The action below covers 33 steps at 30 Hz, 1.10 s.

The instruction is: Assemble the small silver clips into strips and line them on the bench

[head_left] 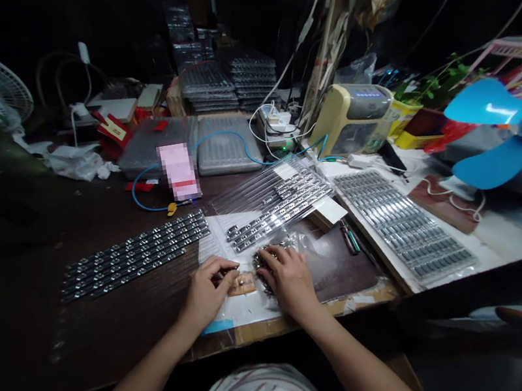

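Observation:
My left hand (210, 288) is closed in a pinch at the left end of a small orange-brown block (241, 284). Whatever sits between its fingertips is too small to make out. My right hand (289, 275) has its fingers bent down into a heap of small dark metal parts (262, 262), which lies on clear plastic film (312, 250). Its fingertips are partly hidden among the parts. White paper (254, 312) lies under the block. Just beyond my hands, a clear ribbed tray (242, 200) carries rows of shiny small metal pieces (274, 213).
Another batch of dark metal pieces in rows (134, 255) lies to the left. A filled clear tray (404, 225) rests on the right, near a blue-bladed fan (484, 104). A pink phone-like object (178, 169), a blue cable (139, 175) and stacked trays (207, 88) are farther back.

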Each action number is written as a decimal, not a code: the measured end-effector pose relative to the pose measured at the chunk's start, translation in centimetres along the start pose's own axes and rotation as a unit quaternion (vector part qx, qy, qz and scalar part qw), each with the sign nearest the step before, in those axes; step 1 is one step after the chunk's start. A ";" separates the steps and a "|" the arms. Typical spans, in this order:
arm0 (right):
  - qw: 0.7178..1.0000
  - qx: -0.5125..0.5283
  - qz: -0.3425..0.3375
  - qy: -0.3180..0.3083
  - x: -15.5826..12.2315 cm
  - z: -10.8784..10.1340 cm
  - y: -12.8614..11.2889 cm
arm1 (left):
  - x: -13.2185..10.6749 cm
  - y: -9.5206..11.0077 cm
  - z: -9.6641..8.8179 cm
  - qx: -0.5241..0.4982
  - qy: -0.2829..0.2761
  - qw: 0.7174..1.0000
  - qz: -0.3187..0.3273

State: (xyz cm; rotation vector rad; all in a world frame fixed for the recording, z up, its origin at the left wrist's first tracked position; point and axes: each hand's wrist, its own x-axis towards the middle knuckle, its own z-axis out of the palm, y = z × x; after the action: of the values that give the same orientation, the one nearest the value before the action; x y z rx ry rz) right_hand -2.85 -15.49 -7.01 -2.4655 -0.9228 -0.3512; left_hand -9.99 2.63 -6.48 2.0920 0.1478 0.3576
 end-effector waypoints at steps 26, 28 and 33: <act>0.997 0.066 0.023 0.028 -0.7 0.2 0.7 | -1.1 0.5 2.4 0.094 -0.071 0.984 0.132; 0.994 0.100 0.017 0.040 -0.7 0.2 0.9 | -0.7 0.5 1.9 0.084 -0.056 0.986 0.132; 0.986 0.164 -0.005 0.028 -0.6 -0.1 0.6 | 3.0 -1.0 -2.3 0.204 0.078 0.973 0.079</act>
State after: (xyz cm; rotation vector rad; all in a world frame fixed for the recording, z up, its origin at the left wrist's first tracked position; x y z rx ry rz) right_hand -2.95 -16.27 -7.34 -2.1403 -0.8923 -0.2493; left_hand -7.84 5.76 -5.69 2.4897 0.1581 0.6324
